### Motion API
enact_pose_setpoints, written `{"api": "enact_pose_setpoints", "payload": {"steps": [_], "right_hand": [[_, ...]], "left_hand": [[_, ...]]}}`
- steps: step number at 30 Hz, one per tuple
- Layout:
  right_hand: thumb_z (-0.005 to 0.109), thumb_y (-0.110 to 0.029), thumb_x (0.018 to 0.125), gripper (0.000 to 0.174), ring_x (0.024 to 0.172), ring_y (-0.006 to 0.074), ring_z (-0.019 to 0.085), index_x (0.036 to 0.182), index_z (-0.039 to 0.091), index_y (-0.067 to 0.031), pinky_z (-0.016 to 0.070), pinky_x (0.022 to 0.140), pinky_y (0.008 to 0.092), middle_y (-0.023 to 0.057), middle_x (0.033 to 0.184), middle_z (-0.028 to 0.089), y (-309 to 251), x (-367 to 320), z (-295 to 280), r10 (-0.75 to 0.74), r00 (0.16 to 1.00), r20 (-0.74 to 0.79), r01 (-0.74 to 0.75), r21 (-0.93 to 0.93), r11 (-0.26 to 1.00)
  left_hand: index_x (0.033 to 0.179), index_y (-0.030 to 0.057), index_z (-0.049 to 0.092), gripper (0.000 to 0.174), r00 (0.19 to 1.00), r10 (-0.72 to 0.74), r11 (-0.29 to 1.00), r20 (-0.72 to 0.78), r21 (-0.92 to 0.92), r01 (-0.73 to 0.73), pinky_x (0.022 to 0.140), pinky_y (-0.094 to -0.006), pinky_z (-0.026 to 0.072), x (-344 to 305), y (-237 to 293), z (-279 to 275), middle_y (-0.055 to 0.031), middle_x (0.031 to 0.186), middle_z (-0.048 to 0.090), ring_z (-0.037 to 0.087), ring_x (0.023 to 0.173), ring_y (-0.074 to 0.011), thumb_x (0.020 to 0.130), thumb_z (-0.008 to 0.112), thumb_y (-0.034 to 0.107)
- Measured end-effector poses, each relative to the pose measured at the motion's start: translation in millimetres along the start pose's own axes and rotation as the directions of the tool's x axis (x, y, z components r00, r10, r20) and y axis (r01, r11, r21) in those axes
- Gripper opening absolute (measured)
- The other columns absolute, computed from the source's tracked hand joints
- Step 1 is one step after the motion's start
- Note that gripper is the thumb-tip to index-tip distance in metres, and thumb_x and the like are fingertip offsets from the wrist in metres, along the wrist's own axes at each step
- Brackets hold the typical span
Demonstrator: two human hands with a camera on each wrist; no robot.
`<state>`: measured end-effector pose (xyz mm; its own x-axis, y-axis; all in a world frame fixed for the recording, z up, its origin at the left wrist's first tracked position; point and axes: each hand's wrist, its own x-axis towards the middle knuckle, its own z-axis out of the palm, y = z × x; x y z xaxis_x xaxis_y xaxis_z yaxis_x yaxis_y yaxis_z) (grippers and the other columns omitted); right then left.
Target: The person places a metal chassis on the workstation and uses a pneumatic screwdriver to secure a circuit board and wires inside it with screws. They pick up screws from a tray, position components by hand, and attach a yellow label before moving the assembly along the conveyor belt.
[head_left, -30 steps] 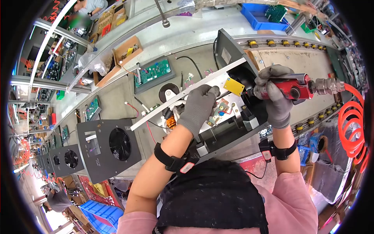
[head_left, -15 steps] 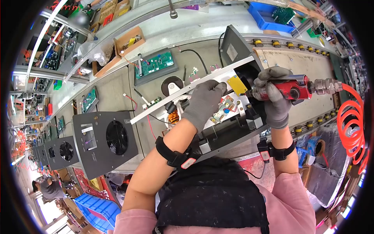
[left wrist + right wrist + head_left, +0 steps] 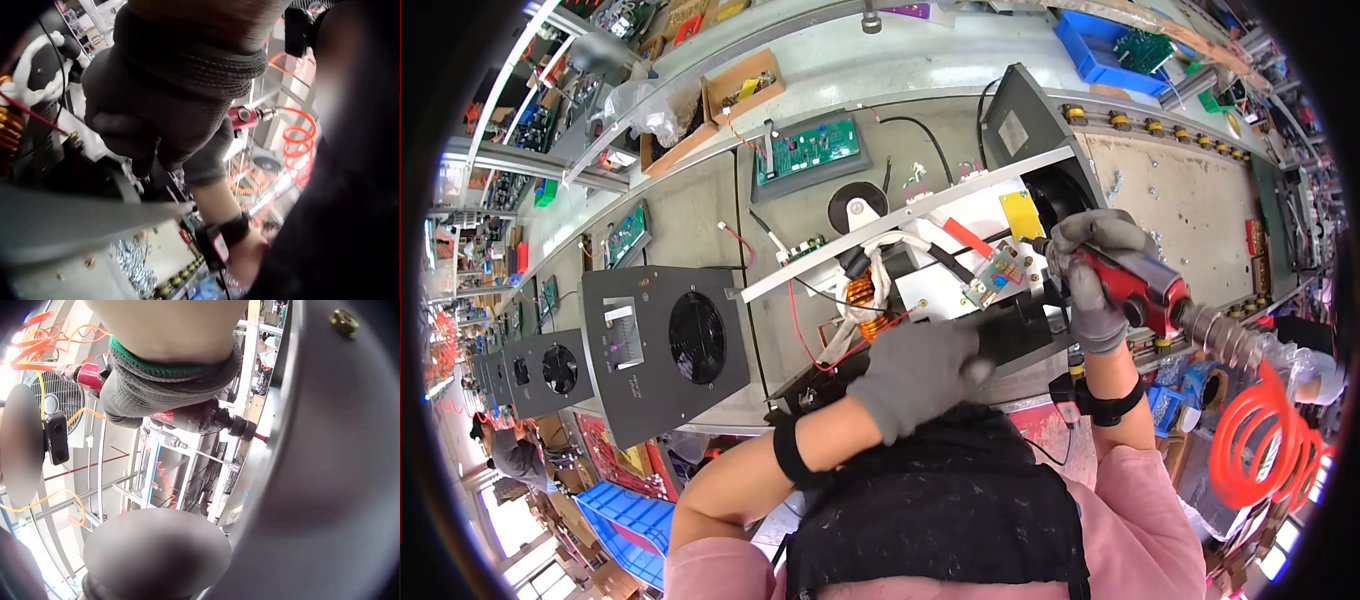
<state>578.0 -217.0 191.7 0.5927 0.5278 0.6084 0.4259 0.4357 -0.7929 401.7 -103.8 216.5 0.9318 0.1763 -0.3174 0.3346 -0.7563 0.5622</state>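
A grey-gloved right hand (image 3: pixel 1105 238) grips a red air screwdriver (image 3: pixel 1145 292). Its nose points left toward a yellow plate (image 3: pixel 1020 214) inside an open dark metal chassis (image 3: pixel 1012 108). In the right wrist view the red-tipped bit (image 3: pixel 261 437) reaches close to a grey panel. The gloved left hand (image 3: pixel 918 375) is blurred over the chassis's near side, close to the apron. In the left wrist view its fingers (image 3: pixel 144 165) are bent downward; whether they hold anything I cannot tell. Inside the chassis are a copper-wound coil (image 3: pixel 860 292), a red-sleeved cable (image 3: pixel 966 236) and a small circuit board (image 3: pixel 1000 275).
Left along the bench stands another dark housing (image 3: pixel 665 355) with a fan. Behind lies a green circuit board (image 3: pixel 808 150) in a tray. A blue bin (image 3: pixel 1090 50) is at the back right, near a roller rail (image 3: pixel 1170 128). A coiled red air hose (image 3: pixel 1260 450) hangs at the right.
The left hand has drawn back from inside the chassis toward the body, uncovering the red-sleeved cable. The right hand has lowered slightly, and the screwdriver's hose end has tipped downward.
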Motion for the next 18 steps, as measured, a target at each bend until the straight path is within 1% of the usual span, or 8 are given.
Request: {"api": "enact_pose_setpoints", "payload": {"steps": [2,3,6,8,12,14,16,18], "right_hand": [[0.057,0.004,0.077,0.033,0.082,0.0198,0.06,0.106,0.044,-0.0026,0.0524,0.074,0.0316,0.0166,0.099,0.057,0.5,-4.5,0.8,-0.029,0.999,0.016,0.029,-0.031,0.999],[0.055,0.006,0.077,0.033,0.081,0.0203,0.06,0.106,0.043,-0.0032,0.0525,0.074,0.0318,0.0169,0.1,0.056,-0.1,-7.5,0.9,-0.057,0.998,0.028,0.059,-0.061,0.996],[0.054,0.007,0.076,0.033,0.081,0.0208,0.06,0.105,0.043,-0.0029,0.0527,0.073,0.0321,0.0174,0.1,0.056,-0.7,-11.8,1.1,-0.044,0.998,0.039,0.049,-0.133,0.99],[0.054,0.006,0.077,0.034,0.08,0.0199,0.059,0.107,0.043,-0.0024,0.0524,0.072,0.0315,0.0171,0.097,0.056,-3.1,-6.2,2.3,-0.041,0.998,0.056,0.046,-0.108,0.993],[0.057,0.003,0.079,0.025,0.073,0.0175,0.059,0.102,0.049,-0.0009,0.0519,0.066,0.0293,0.0134,0.092,0.058,-8.5,11.1,8.6,0.078,0.997,0.028,-0.08,0.105,0.991],[0.058,0.005,0.078,0.024,0.075,0.0161,0.059,0.1,0.05,-0.0002,0.052,0.067,0.0287,0.0122,0.089,0.059,-2.4,16.9,5.5,0.107,0.993,0.049,-0.109,0.043,0.993],[0.058,0.008,0.077,0.022,0.075,0.0143,0.06,0.097,0.053,-0.0006,0.0523,0.065,0.0278,0.0113,0.087,0.061,-2.2,22.1,6.1,0.171,0.984,0.052,-0.175,0.097,0.98],[0.06,0.0,0.076,0.027,0.073,0.0188,0.055,0.101,0.049,-0.0034,0.0489,0.063,0.0308,0.0138,0.087,0.057,-3.8,25.7,9.6,0.241,0.967,0.078,-0.239,-0.034,0.97]], "left_hand": [[0.09,0.0137,0.064,0.023,0.984,0.122,0.973,0.132,0.177,-0.145,0.058,-0.0374,0.049,-19.9,-0.5,13.5,-0.0056,0.082,0.061,0.064,0.072,-0.024,0.084,0.056,0.035],[0.085,0.0146,0.063,0.021,0.982,0.184,0.969,0.037,0.162,-0.188,0.055,-0.037,0.0482,-24.4,-3.7,20.4,-0.0033,0.079,0.058,0.063,0.07,-0.0216,0.084,0.057,0.034],[0.085,0.014,0.062,0.02,0.983,0.183,0.969,0.027,0.164,-0.185,0.054,-0.0375,0.0482,-28.8,-3.6,26.2,-0.0035,0.08,0.059,0.063,0.069,-0.0226,0.084,0.057,0.033],[0.085,0.0137,0.062,0.019,0.983,0.179,0.975,0.039,0.123,-0.183,0.054,-0.0375,0.0481,-30.3,-2.8,28.0,-0.0036,0.08,0.059,0.063,0.069,-0.0227,0.083,0.057,0.032],[0.087,0.013,0.063,0.019,0.982,0.179,0.98,0.06,0.073,-0.184,0.054,-0.0376,0.0479,-32.4,1.4,35.8,-0.0041,0.08,0.059,0.063,0.069,-0.0234,0.083,0.057,0.031],[0.087,0.0129,0.063,0.02,0.983,0.171,0.98,0.071,0.087,-0.177,0.053,-0.0377,0.0478,-33.3,3.9,33.6,-0.0043,0.08,0.059,0.063,0.069,-0.0236,0.083,0.057,0.031],[0.087,0.0128,0.063,0.02,0.984,0.161,0.98,0.074,0.11,-0.168,0.053,-0.0379,0.0476,-33.5,4.2,32.0,-0.0045,0.08,0.059,0.063,0.069,-0.0239,0.084,0.056,0.032],[0.087,0.0126,0.063,0.02,0.987,0.151,0.984,0.058,0.084,-0.156,0.052,-0.0384,0.0473,-34.5,3.9,33.8,-0.0048,0.08,0.059,0.063,0.069,-0.0243,0.084,0.057,0.031]]}}
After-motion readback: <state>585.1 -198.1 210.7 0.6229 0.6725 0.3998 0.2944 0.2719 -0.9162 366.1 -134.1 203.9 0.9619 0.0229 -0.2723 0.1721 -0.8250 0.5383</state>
